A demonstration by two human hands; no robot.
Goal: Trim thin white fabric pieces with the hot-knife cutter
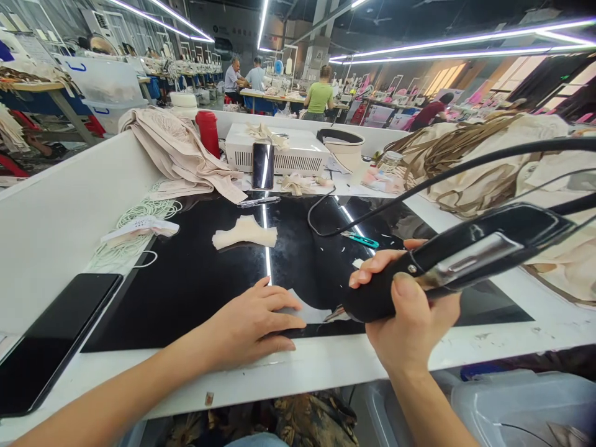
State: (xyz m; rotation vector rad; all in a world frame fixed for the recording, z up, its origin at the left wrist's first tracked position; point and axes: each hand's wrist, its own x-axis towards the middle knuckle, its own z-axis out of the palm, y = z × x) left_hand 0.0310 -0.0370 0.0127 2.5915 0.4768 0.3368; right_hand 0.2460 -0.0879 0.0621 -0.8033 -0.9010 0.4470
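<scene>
My left hand (258, 320) lies palm down with its fingers spread on a small pale piece of material (310, 310) near the front edge of the black glossy sheet (186, 298). My right hand (414, 316) is wrapped round a black corded power tool (465, 248), which slants down to the left. Its narrow metal tip (334, 315) touches or nearly touches the right end of the pale piece. Farther back on the sheet sits a cream cut-out piece (245, 233) with a curved edge. Part of the pale piece is hidden under my left fingers.
A teal cutter (361, 239) and a pen (259, 201) lie on the sheet. To the left are a phone (56, 335) and pale green cord (125, 239). Fabric piles (181, 149) stand behind; a white box (274, 152) props another phone (263, 166). The tool's cable (447, 167) crosses rightward.
</scene>
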